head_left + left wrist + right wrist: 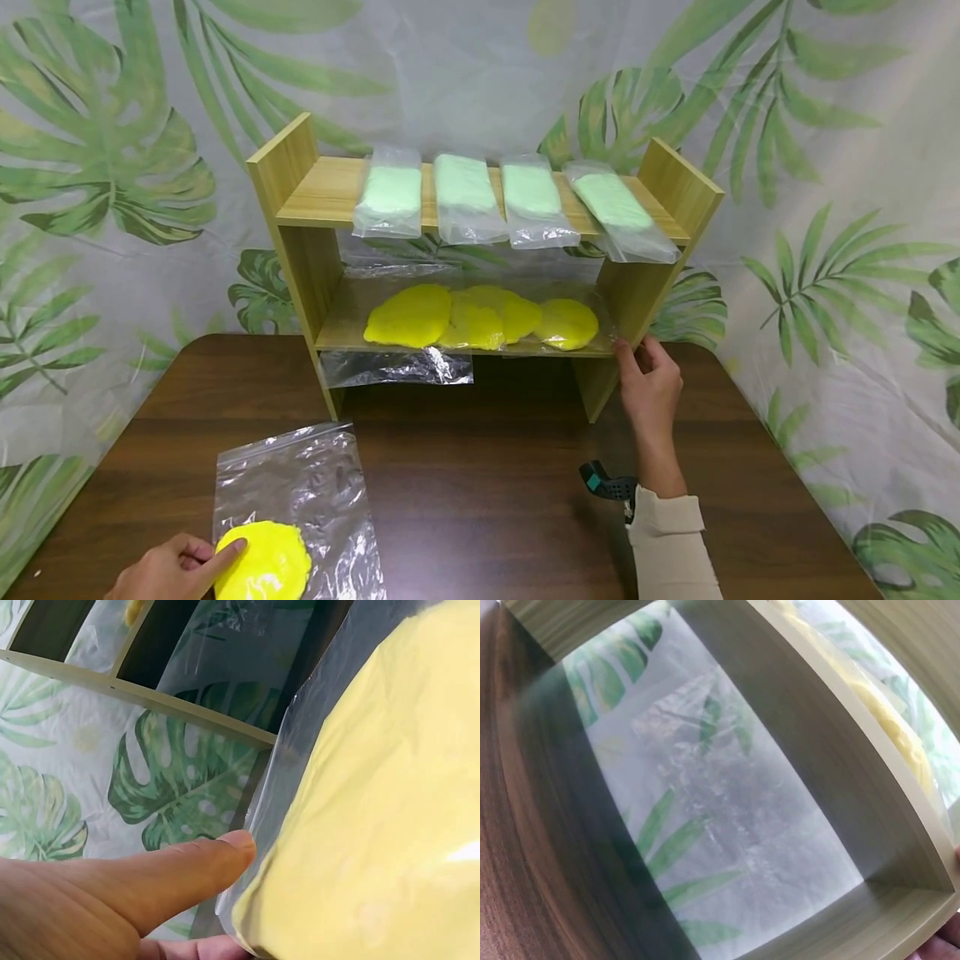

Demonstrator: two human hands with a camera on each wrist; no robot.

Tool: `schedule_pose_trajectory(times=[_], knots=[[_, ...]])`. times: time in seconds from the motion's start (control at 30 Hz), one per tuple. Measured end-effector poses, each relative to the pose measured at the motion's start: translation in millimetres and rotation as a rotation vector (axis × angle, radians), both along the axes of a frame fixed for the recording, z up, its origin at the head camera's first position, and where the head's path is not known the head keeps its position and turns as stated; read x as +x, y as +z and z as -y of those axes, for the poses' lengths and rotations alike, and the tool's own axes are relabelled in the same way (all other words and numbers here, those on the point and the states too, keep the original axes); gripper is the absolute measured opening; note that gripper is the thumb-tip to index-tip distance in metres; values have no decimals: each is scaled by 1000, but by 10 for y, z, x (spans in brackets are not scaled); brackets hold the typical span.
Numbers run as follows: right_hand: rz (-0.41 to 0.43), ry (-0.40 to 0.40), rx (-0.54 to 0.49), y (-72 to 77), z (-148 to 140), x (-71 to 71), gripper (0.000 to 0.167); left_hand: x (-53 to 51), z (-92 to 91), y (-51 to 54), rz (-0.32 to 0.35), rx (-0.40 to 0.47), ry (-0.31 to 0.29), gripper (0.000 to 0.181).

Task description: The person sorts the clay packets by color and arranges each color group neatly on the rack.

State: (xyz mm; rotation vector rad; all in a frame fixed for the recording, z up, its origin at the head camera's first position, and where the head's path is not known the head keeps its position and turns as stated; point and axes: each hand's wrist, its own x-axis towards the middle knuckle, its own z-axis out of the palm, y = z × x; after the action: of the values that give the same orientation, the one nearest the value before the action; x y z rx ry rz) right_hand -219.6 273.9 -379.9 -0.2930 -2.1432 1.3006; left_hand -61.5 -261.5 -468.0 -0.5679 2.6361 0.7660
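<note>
My left hand [171,568] pinches the edge of a clear zip bag [330,475] with a flat, round yellow mass in it [264,562], thumb on top. In the left wrist view, the thumb [202,870] presses along the bag's edge and the other fingers are mostly hidden below. My right hand [651,387] grips the right side panel of a small wooden shelf [660,292] at the height of its lower board. Fingertips [939,949] show at the corner of that panel in the right wrist view.
Several clear bags with pale green slabs [531,190] lie on the top board. Bags with yellow masses [408,317] overlap on the lower board, one clear flap [397,367] hanging over its front. A dark wooden table [465,500] and leaf-print cloth [480,67] surround the shelf.
</note>
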Motion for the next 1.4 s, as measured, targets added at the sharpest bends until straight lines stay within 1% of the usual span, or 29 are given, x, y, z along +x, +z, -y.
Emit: schedule_pose_trajectory(times=[0.23,0.43,0.57,0.7,0.83,0.9,0.97,1.07,1.13,1.23,1.33,1.4], knots=[[1,9,8,1,2,-1,35,-39,-15,25,-53,38,-33,62],[-7,15,7,-2,6,1,35,-59,-42,37,-83,107,-18,65],[-12,12,7,-7,8,2,35,-58,-69,30,-109,159,-3,61],[-6,2,14,-7,16,6,34,-58,-111,29,-115,228,4,61],[-1,-5,25,-6,23,6,34,-61,-159,41,-126,316,13,71],[1,-5,23,-5,23,4,34,-61,-183,46,-134,376,33,74],[3,-5,17,-3,22,3,35,-62,-204,48,-139,445,68,76],[7,-6,11,-4,17,2,35,-63,-221,40,-146,529,115,73],[8,-6,10,-3,11,-2,35,-59,-225,32,-154,557,124,70],[7,-1,7,0,2,-6,35,-44,-225,16,-164,573,92,67],[7,5,12,8,0,-10,35,-26,-233,-1,-146,589,77,68],[9,7,15,13,0,-9,35,-18,-230,-12,-129,634,61,72]])
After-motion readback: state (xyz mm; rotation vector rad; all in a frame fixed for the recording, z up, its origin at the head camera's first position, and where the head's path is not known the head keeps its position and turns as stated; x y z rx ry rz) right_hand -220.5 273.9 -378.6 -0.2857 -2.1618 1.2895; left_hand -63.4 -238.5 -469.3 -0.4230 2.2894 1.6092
